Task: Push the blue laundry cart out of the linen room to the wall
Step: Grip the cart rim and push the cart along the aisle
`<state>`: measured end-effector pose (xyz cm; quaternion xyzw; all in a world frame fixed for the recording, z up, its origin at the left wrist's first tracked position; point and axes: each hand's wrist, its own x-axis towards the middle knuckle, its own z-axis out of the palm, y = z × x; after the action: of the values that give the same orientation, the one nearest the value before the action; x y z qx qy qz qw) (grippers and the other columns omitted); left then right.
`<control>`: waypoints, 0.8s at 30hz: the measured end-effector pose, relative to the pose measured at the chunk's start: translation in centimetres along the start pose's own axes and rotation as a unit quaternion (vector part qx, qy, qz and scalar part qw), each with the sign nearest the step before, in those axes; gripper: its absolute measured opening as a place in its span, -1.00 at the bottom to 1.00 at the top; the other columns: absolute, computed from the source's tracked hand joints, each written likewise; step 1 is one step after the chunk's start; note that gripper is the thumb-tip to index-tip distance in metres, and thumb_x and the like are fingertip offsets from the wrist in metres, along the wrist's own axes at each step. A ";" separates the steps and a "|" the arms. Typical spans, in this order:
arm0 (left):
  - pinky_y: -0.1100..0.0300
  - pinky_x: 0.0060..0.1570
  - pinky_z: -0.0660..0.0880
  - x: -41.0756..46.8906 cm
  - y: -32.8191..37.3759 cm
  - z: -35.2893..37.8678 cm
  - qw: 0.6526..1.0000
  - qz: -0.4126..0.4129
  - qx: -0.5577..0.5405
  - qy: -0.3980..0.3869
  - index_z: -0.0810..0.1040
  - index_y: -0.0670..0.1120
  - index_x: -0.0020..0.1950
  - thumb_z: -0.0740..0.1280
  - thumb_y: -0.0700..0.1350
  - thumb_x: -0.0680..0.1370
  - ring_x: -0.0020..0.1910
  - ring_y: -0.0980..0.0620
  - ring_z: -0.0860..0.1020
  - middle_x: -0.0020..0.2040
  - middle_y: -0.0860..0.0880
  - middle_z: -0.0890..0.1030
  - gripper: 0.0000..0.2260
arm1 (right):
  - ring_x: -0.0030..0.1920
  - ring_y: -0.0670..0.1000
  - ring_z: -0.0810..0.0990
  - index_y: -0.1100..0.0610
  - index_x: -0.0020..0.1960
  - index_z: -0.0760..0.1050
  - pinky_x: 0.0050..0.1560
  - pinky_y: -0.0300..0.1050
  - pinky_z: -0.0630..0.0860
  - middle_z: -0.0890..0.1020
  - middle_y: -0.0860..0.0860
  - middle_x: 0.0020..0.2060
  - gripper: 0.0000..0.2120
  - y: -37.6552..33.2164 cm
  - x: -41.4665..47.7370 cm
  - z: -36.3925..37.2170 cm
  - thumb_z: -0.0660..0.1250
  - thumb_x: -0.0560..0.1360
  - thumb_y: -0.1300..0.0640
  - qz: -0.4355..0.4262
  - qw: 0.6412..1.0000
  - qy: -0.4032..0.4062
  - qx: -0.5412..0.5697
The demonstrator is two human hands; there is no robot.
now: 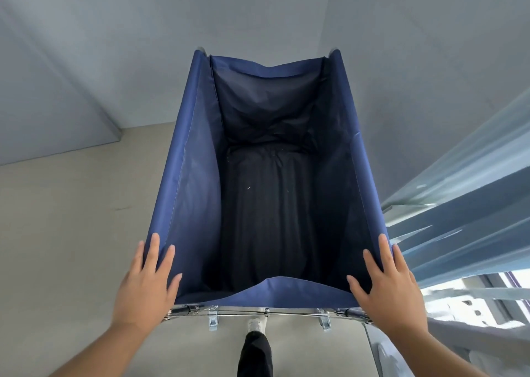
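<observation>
Both palms are resting flat, fingers spread and gripping nothing: our left hand [146,285] and right hand [387,285] are pressing the near corners of the blue laundry cart [195,193]. Its far end is nearly meeting the wall [258,18], so little pushing is remaining.

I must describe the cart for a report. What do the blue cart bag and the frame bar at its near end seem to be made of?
The blue cart bag looks like thin woven fabric, perhaps nylon: matte, creased, sagging, with stitched seams. The frame bar looks like polished or chromed metal: bright, reflective, with small clips.
</observation>
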<state>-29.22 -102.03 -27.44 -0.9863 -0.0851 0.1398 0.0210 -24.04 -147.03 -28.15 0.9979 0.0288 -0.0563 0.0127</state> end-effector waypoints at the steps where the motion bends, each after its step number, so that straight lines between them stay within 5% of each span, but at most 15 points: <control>1: -0.18 -0.18 0.62 0.8 -0.1 -0.2 1.000 0.002 0.001 -0.002 0.52 -0.19 0.38 -0.24 0.22 0.62 0.39 -0.39 0.39 0.50 -0.28 0.34 -0.27 | 0.50 0.27 0.29 0.13 0.33 0.54 0.19 0.21 0.55 0.25 0.13 0.55 -0.39 -0.2 0.6 -0.1 0.35 0.44 -0.26 0.001 1.000 0.000 0.001; 24: -0.11 -0.24 0.64 16.6 -0.9 -5.0 1.000 0.025 -0.004 -0.007 0.52 -0.15 0.38 -0.22 0.26 0.61 0.42 -0.34 0.40 0.52 -0.23 0.33 -0.26 | 0.46 0.24 0.36 0.15 0.27 0.59 0.05 0.18 0.62 0.28 0.11 0.54 -0.40 -2.6 13.8 -1.9 0.46 0.38 -0.21 0.044 0.999 0.012 0.013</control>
<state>-12.22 -98.35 -27.07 -0.9872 -0.0607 0.1472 0.0130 -10.28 -143.61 -27.91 0.9989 -0.0160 -0.0445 0.0019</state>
